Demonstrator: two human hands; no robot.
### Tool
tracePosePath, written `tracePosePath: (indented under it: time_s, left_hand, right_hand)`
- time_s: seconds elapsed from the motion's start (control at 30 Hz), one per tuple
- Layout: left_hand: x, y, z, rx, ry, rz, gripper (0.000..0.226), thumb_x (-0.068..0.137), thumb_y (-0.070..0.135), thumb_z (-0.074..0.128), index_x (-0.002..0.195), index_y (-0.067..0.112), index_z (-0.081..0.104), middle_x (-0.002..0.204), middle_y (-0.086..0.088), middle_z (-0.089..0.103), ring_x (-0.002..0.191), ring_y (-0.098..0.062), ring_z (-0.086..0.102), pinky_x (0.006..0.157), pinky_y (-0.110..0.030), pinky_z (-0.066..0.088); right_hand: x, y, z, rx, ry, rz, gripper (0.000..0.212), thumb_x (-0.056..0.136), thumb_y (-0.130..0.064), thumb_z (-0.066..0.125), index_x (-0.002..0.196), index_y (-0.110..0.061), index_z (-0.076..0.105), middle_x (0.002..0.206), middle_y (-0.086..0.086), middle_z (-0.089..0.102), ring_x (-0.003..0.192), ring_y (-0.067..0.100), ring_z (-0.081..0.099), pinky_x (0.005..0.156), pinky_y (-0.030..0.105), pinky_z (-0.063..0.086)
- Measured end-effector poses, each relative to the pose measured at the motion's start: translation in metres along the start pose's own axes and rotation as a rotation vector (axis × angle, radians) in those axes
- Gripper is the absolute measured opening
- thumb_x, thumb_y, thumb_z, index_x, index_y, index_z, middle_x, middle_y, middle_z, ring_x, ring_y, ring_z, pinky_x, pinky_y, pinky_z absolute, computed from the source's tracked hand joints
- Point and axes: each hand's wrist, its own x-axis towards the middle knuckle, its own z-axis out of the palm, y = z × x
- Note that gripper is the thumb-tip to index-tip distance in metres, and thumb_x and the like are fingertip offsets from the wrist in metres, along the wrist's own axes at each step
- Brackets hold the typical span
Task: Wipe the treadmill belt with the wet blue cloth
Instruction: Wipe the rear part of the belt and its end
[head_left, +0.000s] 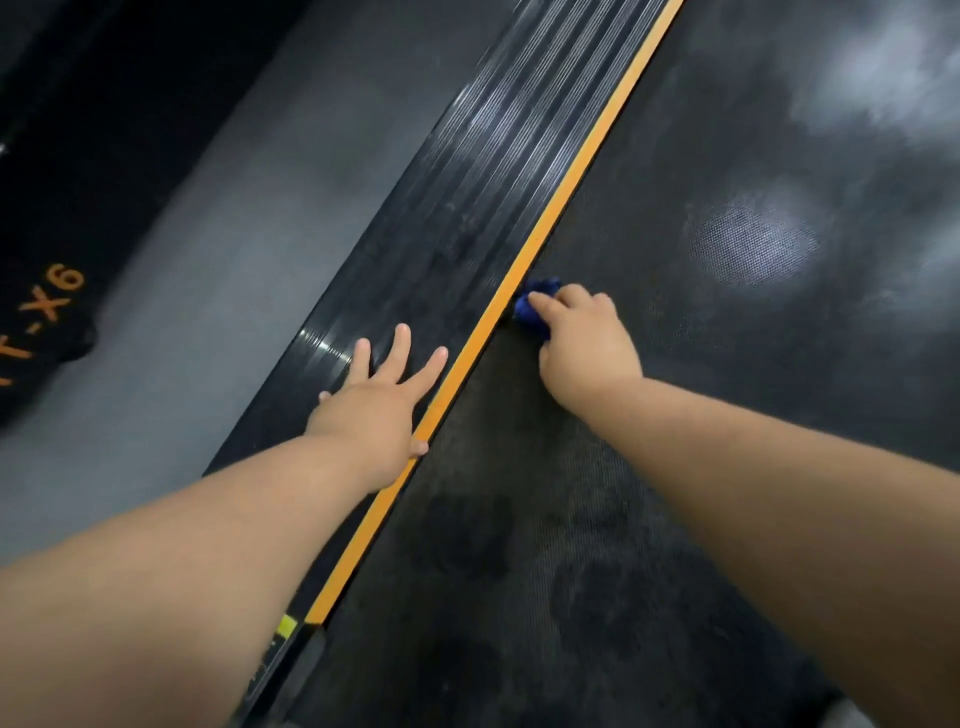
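The black textured treadmill belt (675, 364) fills the right half of the view, with darker damp patches near me. My right hand (584, 345) grips a bunched blue cloth (532, 306) and presses it on the belt right beside the orange strip (524, 275). Most of the cloth is hidden under the fingers. My left hand (376, 400) rests flat with spread fingers on the ribbed black side rail (467, 197), its thumb lying on the orange strip.
Grey floor (208, 249) lies left of the rail. A black machine part with orange lettering (41, 312) sits at the far left. A small yellow mark (285, 626) sits at the rail's near end.
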Motion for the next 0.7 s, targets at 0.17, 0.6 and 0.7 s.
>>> tracePosePath:
  time_s: [0.17, 0.6, 0.7]
  left_hand:
    - [-0.002, 0.005, -0.004, -0.007, -0.015, -0.001, 0.098, 0.092, 0.036, 0.06, 0.144, 0.043, -0.022, 0.151, 0.005, -0.037, 0.143, -0.033, -0.022, 0.109, -0.061, 0.026]
    - [0.002, 0.002, -0.005, 0.043, -0.044, 0.021, 0.1, 0.092, 0.037, 0.06, 0.142, 0.043, -0.026, 0.15, 0.003, -0.039, 0.143, -0.034, -0.022, 0.107, -0.056, 0.035]
    - [0.002, 0.003, -0.006, 0.044, -0.043, 0.021, 0.099, 0.092, 0.037, 0.059, 0.143, 0.042, -0.026, 0.15, 0.002, -0.039, 0.142, -0.034, -0.022, 0.107, -0.056, 0.035]
  right_hand:
    - [-0.068, -0.039, 0.032, 0.018, -0.106, -0.174, 0.055, 0.089, -0.014, 0.052, 0.142, -0.024, 0.038, 0.135, 0.001, 0.038, 0.115, 0.026, 0.036, 0.095, 0.04, 0.045]
    - [-0.064, -0.047, 0.016, -0.014, -0.157, -0.072, 0.06, 0.09, -0.01, 0.051, 0.144, -0.024, 0.032, 0.141, -0.001, 0.034, 0.122, 0.027, 0.032, 0.096, 0.041, 0.044]
    - [-0.07, -0.044, 0.008, -0.079, -0.196, -0.177, 0.06, 0.091, -0.013, 0.049, 0.146, -0.023, 0.029, 0.141, 0.0, 0.032, 0.122, 0.027, 0.032, 0.094, 0.04, 0.044]
